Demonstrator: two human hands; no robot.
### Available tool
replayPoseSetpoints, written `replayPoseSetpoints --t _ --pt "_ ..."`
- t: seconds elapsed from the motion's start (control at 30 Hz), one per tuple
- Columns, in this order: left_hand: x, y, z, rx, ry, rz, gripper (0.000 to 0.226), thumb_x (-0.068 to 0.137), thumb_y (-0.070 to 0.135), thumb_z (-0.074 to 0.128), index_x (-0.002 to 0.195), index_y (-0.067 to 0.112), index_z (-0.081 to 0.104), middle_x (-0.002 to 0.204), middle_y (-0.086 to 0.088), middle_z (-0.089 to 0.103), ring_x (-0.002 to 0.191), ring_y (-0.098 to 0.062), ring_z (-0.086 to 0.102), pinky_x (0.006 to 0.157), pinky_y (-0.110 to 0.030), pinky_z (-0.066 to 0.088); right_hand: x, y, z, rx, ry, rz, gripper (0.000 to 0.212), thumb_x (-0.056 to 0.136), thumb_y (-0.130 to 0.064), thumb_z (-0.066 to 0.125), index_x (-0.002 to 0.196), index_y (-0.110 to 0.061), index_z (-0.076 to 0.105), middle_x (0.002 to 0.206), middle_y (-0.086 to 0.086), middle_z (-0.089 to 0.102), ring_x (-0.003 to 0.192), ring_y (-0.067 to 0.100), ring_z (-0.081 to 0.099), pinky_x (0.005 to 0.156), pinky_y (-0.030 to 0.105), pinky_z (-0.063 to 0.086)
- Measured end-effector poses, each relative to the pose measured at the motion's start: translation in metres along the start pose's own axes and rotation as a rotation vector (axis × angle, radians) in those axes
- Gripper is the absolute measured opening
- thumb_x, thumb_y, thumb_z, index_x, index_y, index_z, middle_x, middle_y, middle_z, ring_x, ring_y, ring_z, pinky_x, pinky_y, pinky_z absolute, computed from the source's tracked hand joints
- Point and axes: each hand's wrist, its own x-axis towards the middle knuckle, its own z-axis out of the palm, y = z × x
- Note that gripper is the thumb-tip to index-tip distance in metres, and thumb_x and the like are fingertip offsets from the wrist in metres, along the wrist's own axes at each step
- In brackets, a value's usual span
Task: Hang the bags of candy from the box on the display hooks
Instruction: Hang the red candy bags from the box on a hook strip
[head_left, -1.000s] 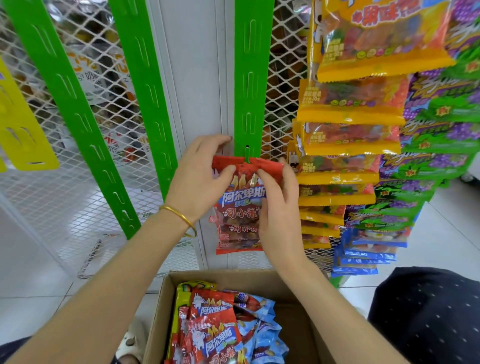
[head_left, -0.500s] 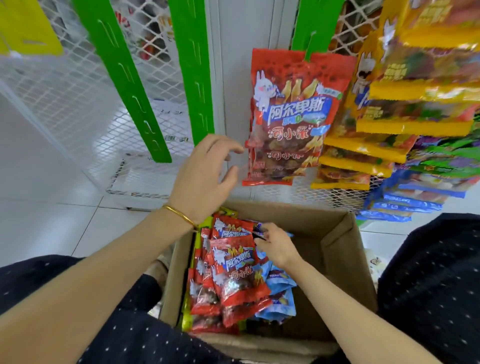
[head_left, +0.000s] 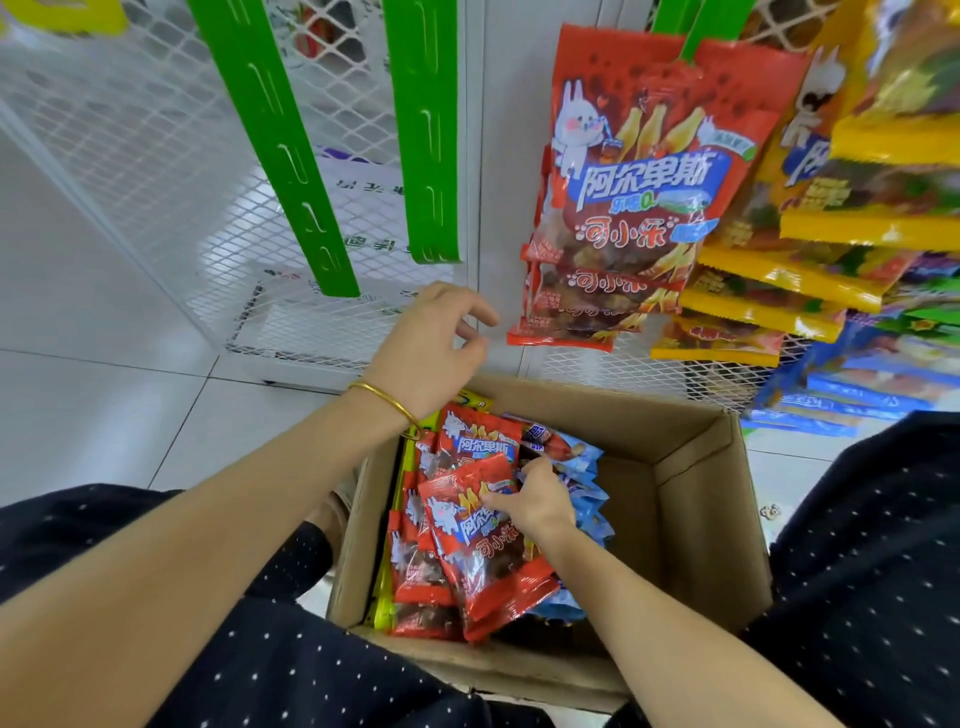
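Tiled floor (head_left: 78, 415) borders the box (head_left: 701, 519), bags (head_left: 467, 551) packed against its left wall.

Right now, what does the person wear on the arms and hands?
No sleeves or gloves are in view. The left hand has a thin gold bangle at its wrist. The right hand shows no ring, watch or bracelet.

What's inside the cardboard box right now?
Cardboard box: a stack of red candy bags, blue bags beside them, yellow packs along the left wall. Right hand grips the top red bag. Lower layers are covered.
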Motion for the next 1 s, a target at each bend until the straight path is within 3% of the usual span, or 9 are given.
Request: replayPoseSetpoints --t 0.13,0.2,0.3,0.4,0.47,0.6,0.73,0.83,1.0 --pt "-0.001 0.001 0.000 0.008 -0.024 -0.027 0.020 0.085 0.005 0.054 0.098 0.018 0.062 0.109 0.000 0.054 0.086 -0.007 0.059 0.070 0.002 0.034 0.000 0.009 -0.007 0.103 -0.035 -0.084 0.013 0.087 -0.017 0.065 0.090 -0.008 0.056 0.070 -0.003 0.055 0.071 0.014 0.055 0.078 0.036 0.049" --pt "-0.002 0.002 0.002 0.002 -0.048 -0.036 0.018 0.086 0.005 0.054 0.098 0.016 0.062 0.110 -0.002 0.056 0.088 -0.010 0.060 0.072 0.004 0.033 0.001 0.016 -0.012 0.154 -0.035 -0.104 0.016 0.087 -0.020 0.065 0.083 -0.009 0.054 0.074 -0.002 0.054 0.074 0.017 0.054 0.076 0.035 0.048" --pt "-0.003 0.004 0.006 -0.014 -0.077 -0.054 0.017 0.087 0.005 0.054 0.098 0.015 0.062 0.111 -0.004 0.057 0.089 -0.012 0.058 0.069 0.002 0.035 -0.002 0.022 -0.012 0.129 -0.127 -0.075 0.040 0.079 -0.040 0.071 0.098 -0.013 0.047 0.090 -0.002 0.051 0.088 0.018 0.051 0.074 0.032 0.043" --pt "-0.005 0.006 0.007 -0.025 -0.082 -0.064 0.017 0.087 0.006 0.053 0.098 0.016 0.061 0.112 -0.004 0.058 0.090 -0.012 0.058 0.069 -0.003 0.037 -0.007 0.025 -0.007 0.044 -0.194 -0.091 0.056 0.074 -0.041 0.076 0.110 -0.013 0.045 0.100 -0.003 0.051 0.100 0.019 0.054 0.081 0.031 0.044" --pt "-0.007 0.007 0.007 -0.030 -0.084 -0.067 0.016 0.087 0.006 0.054 0.099 0.014 0.062 0.111 -0.002 0.058 0.090 -0.012 0.058 0.068 -0.003 0.037 -0.006 0.026 -0.004 0.040 -0.188 -0.084 0.047 0.075 -0.036 0.076 0.105 -0.013 0.047 0.102 -0.002 0.055 0.100 0.019 0.057 0.082 0.031 0.048" --pt "-0.007 0.008 0.007 -0.044 -0.107 -0.090 0.016 0.088 0.008 0.054 0.100 0.014 0.062 0.108 0.000 0.058 0.091 -0.013 0.057 0.068 -0.004 0.039 -0.007 0.032 -0.011 0.224 -0.213 -0.104 0.035 0.079 -0.025 0.075 0.071 -0.009 0.045 0.081 0.022 0.058 0.070 0.030 0.060 0.069 0.038 0.051" --pt "-0.007 0.008 0.013 -0.002 -0.290 -0.149 0.017 0.088 0.014 0.058 0.105 0.010 0.061 0.105 -0.001 0.059 0.093 -0.012 0.055 0.074 -0.004 0.041 -0.016 0.031 -0.045 0.599 -0.337 -0.174 0.021 0.083 -0.017 0.070 0.100 -0.006 0.063 0.101 0.013 0.070 0.087 0.025 0.068 0.082 0.040 0.055" --pt "-0.009 0.007 0.022 0.089 -0.467 -0.219 0.037 0.084 0.029 0.065 0.116 0.011 0.056 0.117 -0.006 0.059 0.109 -0.019 0.056 0.096 -0.030 0.044 -0.028 0.016 -0.078 0.774 -0.310 -0.218 0.022 0.083 -0.011 0.068 0.104 -0.008 0.061 0.097 0.011 0.071 0.082 0.023 0.069 0.071 0.035 0.056" --pt "-0.001 0.034 0.013 0.123 -0.300 -0.062 0.018 0.086 0.015 0.062 0.102 0.007 0.065 0.098 -0.007 0.063 0.090 -0.017 0.055 0.071 -0.023 0.037 -0.065 -0.020 -0.127 0.738 -0.074 -0.433 0.025 0.082 -0.010 0.068 0.103 -0.014 0.055 0.093 0.001 0.069 0.079 0.009 0.069 0.067 0.022 0.056"
